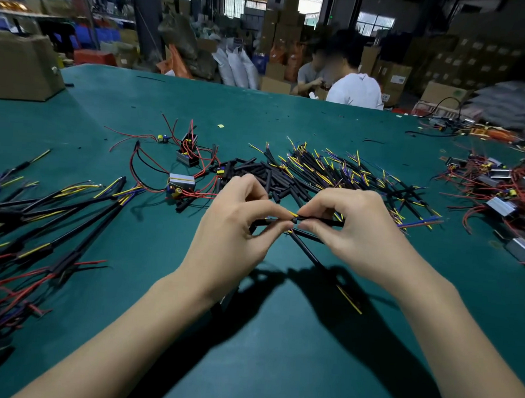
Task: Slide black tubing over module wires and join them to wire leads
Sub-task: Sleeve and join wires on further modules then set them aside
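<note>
Closest to the camera were just the two forearms reaching in over the green table (276,367). The left hand (238,225) pinched a black-sheathed wire between thumb and forefinger, a bit of yellow conductor poking out toward the middle. The right hand (354,231) pinched a piece of black tubing (321,222), lying roughly left to right, its open end facing that yellow tip and basically touching it. So my guess was the next push goes straight along that axis, right hand toward left. Behind the hands sat the pile of cut tubing (268,176), then the wire leads (342,169), with the modules (181,182) off left.
</note>
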Available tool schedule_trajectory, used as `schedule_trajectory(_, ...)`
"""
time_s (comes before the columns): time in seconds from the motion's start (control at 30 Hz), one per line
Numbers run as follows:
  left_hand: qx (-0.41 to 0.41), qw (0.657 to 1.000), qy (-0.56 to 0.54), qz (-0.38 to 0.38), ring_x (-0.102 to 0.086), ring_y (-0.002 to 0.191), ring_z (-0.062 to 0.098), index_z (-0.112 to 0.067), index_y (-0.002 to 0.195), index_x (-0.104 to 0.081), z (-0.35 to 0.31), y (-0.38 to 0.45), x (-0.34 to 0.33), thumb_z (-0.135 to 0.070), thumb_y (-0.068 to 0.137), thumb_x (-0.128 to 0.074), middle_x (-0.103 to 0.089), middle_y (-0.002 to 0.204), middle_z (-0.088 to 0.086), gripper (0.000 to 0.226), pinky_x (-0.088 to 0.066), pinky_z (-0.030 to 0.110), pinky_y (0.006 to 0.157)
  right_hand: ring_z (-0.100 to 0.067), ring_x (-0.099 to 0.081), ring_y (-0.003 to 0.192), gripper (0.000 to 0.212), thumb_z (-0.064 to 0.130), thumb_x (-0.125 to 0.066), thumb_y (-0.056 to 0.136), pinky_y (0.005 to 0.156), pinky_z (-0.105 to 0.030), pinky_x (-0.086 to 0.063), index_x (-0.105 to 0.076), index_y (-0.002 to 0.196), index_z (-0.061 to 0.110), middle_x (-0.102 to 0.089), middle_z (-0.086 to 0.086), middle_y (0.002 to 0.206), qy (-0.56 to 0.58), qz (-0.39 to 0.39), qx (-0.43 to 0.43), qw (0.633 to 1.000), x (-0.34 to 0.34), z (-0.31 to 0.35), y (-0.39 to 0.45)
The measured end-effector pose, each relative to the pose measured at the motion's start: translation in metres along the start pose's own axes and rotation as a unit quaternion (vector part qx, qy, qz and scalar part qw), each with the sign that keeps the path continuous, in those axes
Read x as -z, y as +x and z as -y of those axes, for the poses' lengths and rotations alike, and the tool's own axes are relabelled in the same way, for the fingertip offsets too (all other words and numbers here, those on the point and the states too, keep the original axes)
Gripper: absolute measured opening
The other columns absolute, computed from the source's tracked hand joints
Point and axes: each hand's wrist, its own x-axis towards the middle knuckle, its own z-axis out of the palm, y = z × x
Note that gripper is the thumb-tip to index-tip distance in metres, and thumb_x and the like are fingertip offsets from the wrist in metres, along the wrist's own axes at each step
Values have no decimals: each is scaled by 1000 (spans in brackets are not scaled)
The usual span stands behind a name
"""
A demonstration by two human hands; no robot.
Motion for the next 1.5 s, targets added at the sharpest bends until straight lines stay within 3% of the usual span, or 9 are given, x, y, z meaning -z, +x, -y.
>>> schedule_trajectory(0.13, 145, 984, -100, 17, -58, 71, 4, -16, 85, -73, 7, 15, 21, -19, 87, -67, -67, 79, -1, 7, -42, 13, 69, -21, -60, 70, 16, 5, -74, 78, 71, -40, -48, -66, 80, 19, -65, 2, 70, 20, 3, 4, 1000, 5, -7, 1)
schedule_trajectory(0.27, 291, 912, -152, 245, -65, 70, 2, -14, 92, -72, 26, 18, 47, -20, 96, -52, -75, 81, 1, 21, -45, 8, 60, -17, -58, 71, 21, -1, -69, 80, 73, -31, -48, -63, 80, 19, -65, 2, 72, 42, 12, -12, 999, 6, -10, 0)
schedule_trajectory(0.57, 302, 857, -214, 358, -68, 87, 7, -16, 95, -74, 28, 12, 46, -39, 83, -58, -76, 91, -1, 30, -48, 11, 83, 0, -52, 63, 10, 12, -59, 92, 62, -8, -36, -66, 86, 15, -65, -1, 69, 151, 62, -70, 984, 4, -1, -2)
schedule_trajectory(0.73, 337, 845, -250, 332, -67, 72, 3, -12, 97, -73, 24, 13, 45, -27, 95, -50, -76, 84, 2, 27, -46, 7, 56, 0, -46, 55, 16, 17, -62, 91, 58, -10, -35, -67, 76, 15, -58, 8, 58, 178, 42, -85, 980, -2, 2, 0)
schedule_trajectory(0.87, 322, 857, -269, 300, -60, 58, -3, -10, 87, -72, 21, 12, 42, -17, 90, -59, -72, 74, -3, 15, -41, 4, 53, -3, -42, 53, 15, 19, -65, 89, 54, -12, -34, -68, 74, 17, -56, 9, 58, 197, 58, -89, 975, 1, -1, 0)
schedule_trajectory(1.03, 279, 894, -273, 222, -69, 69, 9, -16, 81, -73, 14, 13, 33, -13, 83, -69, -74, 74, 0, 5, -51, 13, 70, -8, -40, 56, 14, 20, -66, 88, 53, -20, -31, -70, 76, 15, -53, 4, 60, 193, 71, -86, 975, 4, -1, -1)
schedule_trajectory(1.23, 232, 920, -270, 162, -62, 59, 11, -17, 79, -74, 7, 13, 22, -9, 77, -74, -69, 68, 4, 8, -50, 15, 63, -11, -46, 61, 12, 17, -68, 86, 59, -27, -37, -71, 75, 14, -61, -9, 66, 163, 67, -73, 982, 6, 2, -1)
schedule_trajectory(1.4, 168, 961, -171, 136, -55, 61, 7, -17, 81, -77, 3, 11, 18, -16, 74, -78, -65, 67, -6, 7, -43, 15, 63, -24, -55, 67, 9, 17, -70, 85, 67, -31, -44, -72, 77, 15, -66, -9, 69, 135, 63, -64, 987, 3, 1, -2)
schedule_trajectory(1.5, 129, 976, -112, 133, -58, 67, 9, -20, 83, -78, 0, 10, 19, -17, 77, -77, -64, 74, -2, 7, -44, 17, 68, -13, -62, 72, 3, 16, -73, 82, 73, -28, -49, -71, 83, 19, -69, 2, 73, 130, 53, -78, 987, 1, 1, -1)
